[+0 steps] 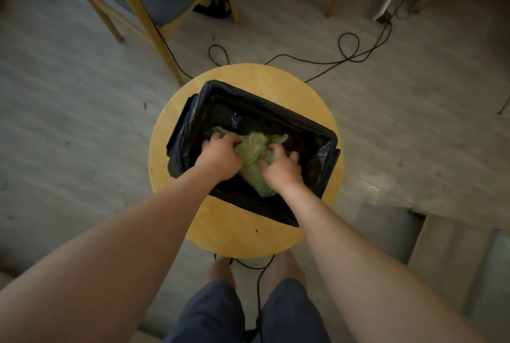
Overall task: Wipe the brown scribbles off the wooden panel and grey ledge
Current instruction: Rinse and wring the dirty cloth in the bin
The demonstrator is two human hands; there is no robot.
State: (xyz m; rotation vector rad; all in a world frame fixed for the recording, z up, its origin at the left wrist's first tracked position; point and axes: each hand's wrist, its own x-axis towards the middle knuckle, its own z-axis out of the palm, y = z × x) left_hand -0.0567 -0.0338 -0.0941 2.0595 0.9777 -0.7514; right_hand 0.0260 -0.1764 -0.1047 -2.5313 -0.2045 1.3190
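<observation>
The counter (pixel 240 235) is made of smooth pale wood. The bin (pixel 248 99) is lined with shiny black plastic. The green bag (pixel 254 149) is thin, crinkly plastic.

My left fingers (pixel 214 140) and right fingers (pixel 278 149) are inside the bin (pixel 265 105), gripping the bag (pixel 252 150) between them. The bin stands on the bench (pixel 242 235). Beyond my fingers a cable (pixel 350 55) lies on the floor, and a chair (pixel 171 3) stands farther off, leftward.
</observation>
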